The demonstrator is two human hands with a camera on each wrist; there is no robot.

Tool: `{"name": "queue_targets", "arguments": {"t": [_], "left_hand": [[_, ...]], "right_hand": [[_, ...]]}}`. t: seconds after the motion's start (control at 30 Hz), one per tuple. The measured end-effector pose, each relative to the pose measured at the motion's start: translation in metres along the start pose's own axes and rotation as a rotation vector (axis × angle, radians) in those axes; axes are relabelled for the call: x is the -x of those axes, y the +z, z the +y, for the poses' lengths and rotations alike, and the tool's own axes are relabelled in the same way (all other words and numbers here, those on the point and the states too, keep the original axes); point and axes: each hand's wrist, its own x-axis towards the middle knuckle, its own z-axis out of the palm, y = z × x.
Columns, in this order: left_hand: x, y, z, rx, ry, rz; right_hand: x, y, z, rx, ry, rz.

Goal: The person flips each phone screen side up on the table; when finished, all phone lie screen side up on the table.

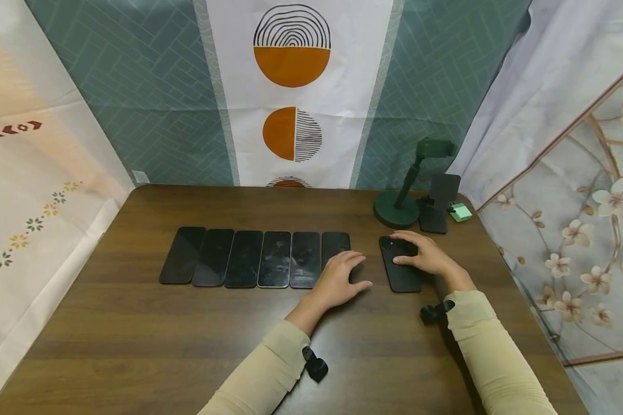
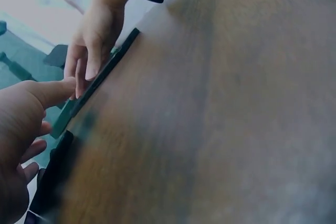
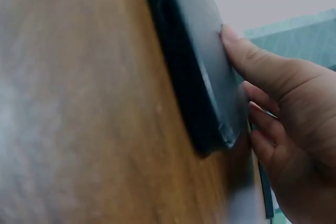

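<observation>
A black smartphone [image 1: 404, 276] lies back up on the wooden table, its camera lenses at the top left corner. My right hand [image 1: 430, 253] is over it, thumb on the phone's back and index finger at its top edge. In the right wrist view the thumb touches the dark phone [image 3: 202, 40], the other fingers beside its edge. To the left is a row of several dark smartphones [image 1: 275, 259], screens up. My left hand [image 1: 338, 279] hovers at the rightmost phone [image 1: 333, 245], covering its lower part, fingers spread and holding nothing.
Behind the right hand stand a green round-based stand [image 1: 396, 210], a black phone stand [image 1: 434, 216] and a small mint-green block [image 1: 460, 212]. The wooden table [image 1: 161, 340] meets a patterned cloth [image 1: 296, 132] at the back. Each wrist wears a small black camera.
</observation>
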Motion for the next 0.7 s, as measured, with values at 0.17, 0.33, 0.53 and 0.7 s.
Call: {"name": "queue_targets", "arguments": {"t": [0.17,0.33,0.53,0.7], "left_hand": [[-0.001,0.0,-0.002,-0.022,-0.034,-0.01],[-0.004,0.0,-0.001,-0.034,-0.035,-0.011],[-0.006,0.003,0.001,-0.148,-0.031,-0.027],[-0.007,0.006,0.002,-0.181,-0.049,-0.016]], "right_hand": [[-0.005,0.005,-0.003,0.075,0.004,0.05],[-0.012,0.015,-0.013,0.139,0.028,0.116],[-0.017,0.024,-0.023,0.175,0.101,0.171],[-0.022,0.032,-0.032,0.161,0.136,0.223]]}}
